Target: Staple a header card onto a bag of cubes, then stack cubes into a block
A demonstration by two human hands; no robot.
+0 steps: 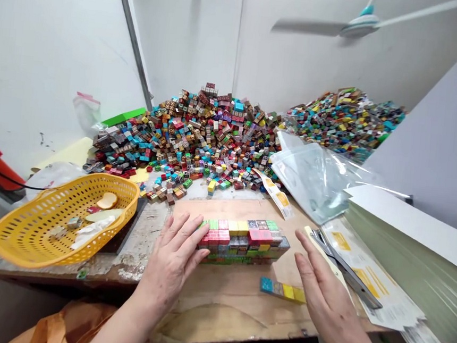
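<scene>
A block of small coloured cubes (pixel 242 241), stacked in rows, lies on a wooden board (pixel 222 283) in front of me. My left hand (pixel 177 247) rests at the block's left end, fingers stretched out and touching it. Off the block's right end, my right hand (pixel 319 275) is held flat with its fingers extended and nothing in it. Between that hand and the block's front lies a short row of cubes (pixel 282 290), blue, grey and yellow, close to the right fingers.
Heaps of loose cubes (pixel 216 133) fill the back of the table. At left stands a yellow basket (pixel 65 253) with scraps inside. To the right are scissors (pixel 348 267), printed label sheets (pixel 389 292), clear plastic bags (pixel 312 173) and a paper stack (pixel 413 252). A fan (pixel 361 25) hangs above.
</scene>
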